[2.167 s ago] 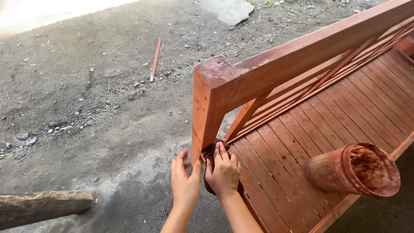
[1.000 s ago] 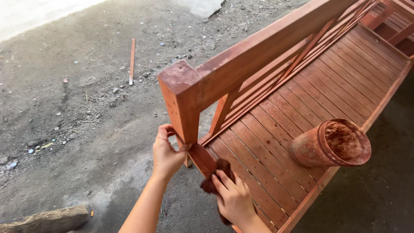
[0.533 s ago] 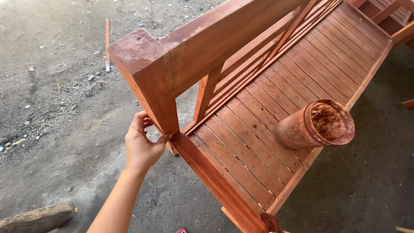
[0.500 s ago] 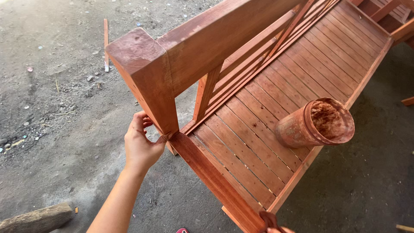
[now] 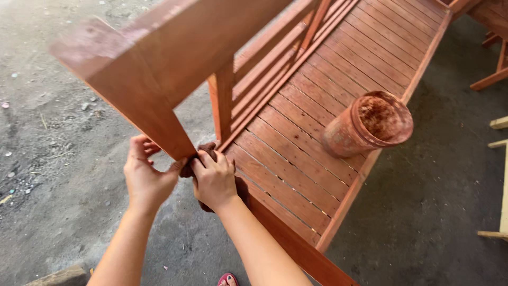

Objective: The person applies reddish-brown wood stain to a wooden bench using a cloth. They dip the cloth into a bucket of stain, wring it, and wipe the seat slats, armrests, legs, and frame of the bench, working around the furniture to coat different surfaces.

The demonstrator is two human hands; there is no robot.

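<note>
A reddish-brown slatted wooden bench [image 5: 317, 106] fills the upper right of the head view. Its corner post [image 5: 143, 106] rises close to the camera. My left hand [image 5: 145, 177] grips the base of that post from the left side. My right hand [image 5: 214, 177] presses a dark stained rag [image 5: 198, 156] against the post's foot, where it meets the seat frame. Most of the rag is hidden under my fingers.
A stain-smeared plastic cup [image 5: 370, 124] lies tilted on the bench seat near its front edge. The ground is rough grey concrete [image 5: 58, 159] with pebbles. Pale wooden pieces [image 5: 500, 175] stand at the right edge. A red-sandalled toe [image 5: 227, 279] shows at the bottom.
My right hand has come back into view and now holds the rag at the post's foot beside my left hand. The camera has moved closer over the post.
</note>
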